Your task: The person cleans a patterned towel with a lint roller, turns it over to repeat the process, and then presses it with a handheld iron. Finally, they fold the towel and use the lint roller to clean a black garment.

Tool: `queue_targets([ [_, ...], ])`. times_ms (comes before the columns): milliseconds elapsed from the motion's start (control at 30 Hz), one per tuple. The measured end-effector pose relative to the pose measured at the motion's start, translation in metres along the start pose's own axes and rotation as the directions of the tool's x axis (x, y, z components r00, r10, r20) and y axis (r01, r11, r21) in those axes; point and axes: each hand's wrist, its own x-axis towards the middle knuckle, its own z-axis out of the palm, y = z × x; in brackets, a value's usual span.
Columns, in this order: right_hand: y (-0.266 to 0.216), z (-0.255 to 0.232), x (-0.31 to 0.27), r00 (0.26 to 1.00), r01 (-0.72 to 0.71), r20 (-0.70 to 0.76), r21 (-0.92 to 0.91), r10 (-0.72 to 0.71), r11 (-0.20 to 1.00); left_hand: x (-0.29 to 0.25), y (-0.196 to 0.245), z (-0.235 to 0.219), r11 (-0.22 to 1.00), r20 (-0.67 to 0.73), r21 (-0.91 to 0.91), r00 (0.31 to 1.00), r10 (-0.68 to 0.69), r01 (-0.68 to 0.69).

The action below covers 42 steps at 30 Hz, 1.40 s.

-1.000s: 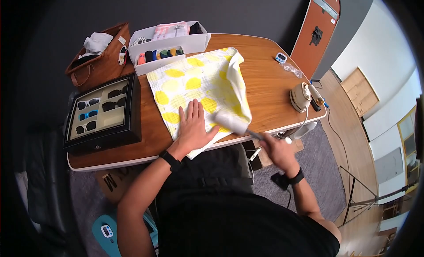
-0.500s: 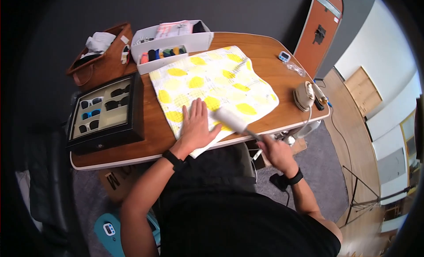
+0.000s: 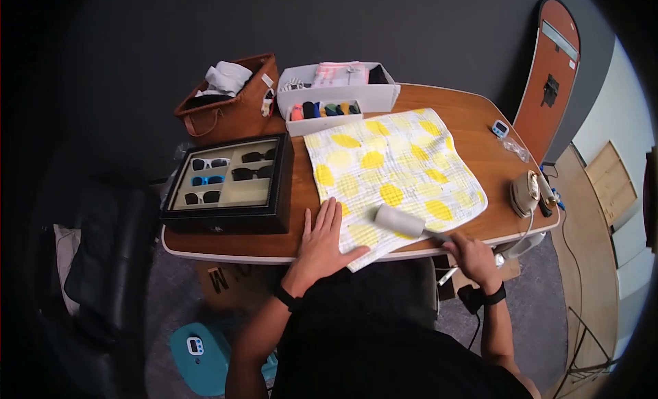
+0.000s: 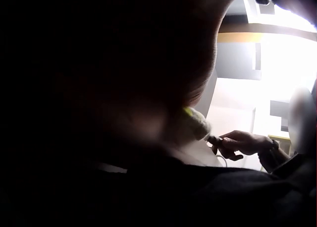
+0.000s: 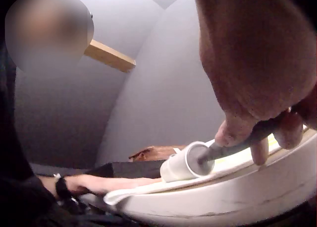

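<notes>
A white cloth with yellow lemon shapes lies spread on the wooden table, one corner overhanging the front edge. My left hand rests on its near left part with the fingers straight and the thumb spread. My right hand grips the dark handle of a lint roller, whose white roll lies on the cloth near the front edge. In the right wrist view the roll sits against the cloth, fingers curled round the handle. The left wrist view is mostly dark, with the right hand at the handle.
A black sunglasses case stands on the left, a brown basket behind it. White boxes of folded cloths and rolled items line the back. On the right are a cream iron with a cord and a small timer.
The cloth's far right part, lifted and folded over a second ago, now lies flat. The lint roller stays near the front of the cloth. The head view has shifted, moving everything rightward in frame.
</notes>
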Motion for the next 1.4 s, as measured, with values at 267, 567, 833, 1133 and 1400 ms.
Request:
queue_targets([
  [267,0.013,0.005,0.116,0.996,0.045,-0.079,0.141,-0.034,0.989,0.003,-0.005,-0.005,0.992,-0.011,-0.073,0.994,-0.106,0.105],
  [567,0.034,-0.025,0.192,0.725,-0.074,0.477,0.771,-0.497,0.632,0.0,-0.028,0.003,0.939,-0.073,-0.338,0.994,-0.086,0.057],
  [833,0.022,0.061,0.248,0.79,-0.215,0.473,0.811,-0.391,0.545,0.003,-0.017,0.009,0.96,-0.092,-0.191,0.97,-0.226,0.206],
  [1133,0.023,0.075,0.239,0.868,-0.183,0.354,0.88,-0.349,0.438,0.005,-0.016,0.002,0.965,-0.07,-0.227,0.986,-0.15,0.131],
  [1400,0.015,0.07,0.234,0.83,0.036,0.253,0.864,-0.496,0.502,0.006,-0.012,-0.001,0.969,-0.041,-0.149,0.978,-0.204,0.196],
])
